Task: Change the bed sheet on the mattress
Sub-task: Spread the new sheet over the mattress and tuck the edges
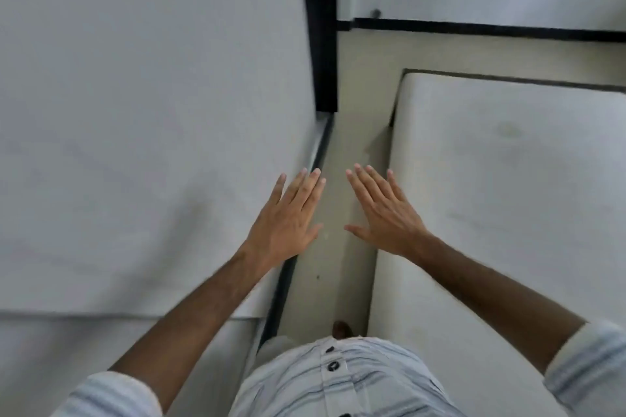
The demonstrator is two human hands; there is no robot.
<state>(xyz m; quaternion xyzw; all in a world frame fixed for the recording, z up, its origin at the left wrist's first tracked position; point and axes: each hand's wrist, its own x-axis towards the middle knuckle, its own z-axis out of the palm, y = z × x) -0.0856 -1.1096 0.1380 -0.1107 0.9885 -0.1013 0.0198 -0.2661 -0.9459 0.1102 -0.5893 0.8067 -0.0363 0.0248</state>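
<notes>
striped button shirt (338,379) nearest; left hand (288,223) and right hand (386,216) spread flat, holding nothing, over pale floor (349,145) beside bare white mattress (491,196); cramped gap risks stumbling.

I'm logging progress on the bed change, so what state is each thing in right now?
Left hand: open, fingers straight, holding nothing.
Right hand: open, fingers spread, holding nothing.
Left bed: covered by a smooth pale sheet.
Right mattress: looks bare, faint stain on top, no loose sheet on it.
Black post: upright at the left bed's corner.
Floor: narrow aisle between the beds.
</notes>
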